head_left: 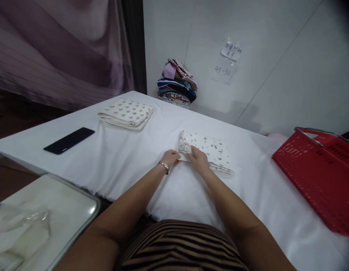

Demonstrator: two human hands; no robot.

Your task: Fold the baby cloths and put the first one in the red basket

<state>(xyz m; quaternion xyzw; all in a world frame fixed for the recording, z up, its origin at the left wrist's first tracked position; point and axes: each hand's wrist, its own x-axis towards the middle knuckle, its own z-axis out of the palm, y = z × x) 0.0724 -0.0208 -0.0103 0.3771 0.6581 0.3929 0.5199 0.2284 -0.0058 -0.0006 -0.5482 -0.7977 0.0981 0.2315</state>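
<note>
Just right of centre now, the printed cloth [215, 148] is pinched at its left end, clamped in both grips, left hand [170, 158] and right hand [199, 160].

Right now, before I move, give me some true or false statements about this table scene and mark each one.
1. The left hand and right hand both touch the scattered-print cloth. True.
2. Both wrists are bare. False: a silver bracelet circles the left wrist.
3. A flat black slab lies on the white table. True.
4. A blue box is at far right. False: a red plastic basket is there.
5. The lower wall note reads 45-50. True.
6. Only one folded cloth is visible. False: a row-patterned cloth lies farther left.
</note>
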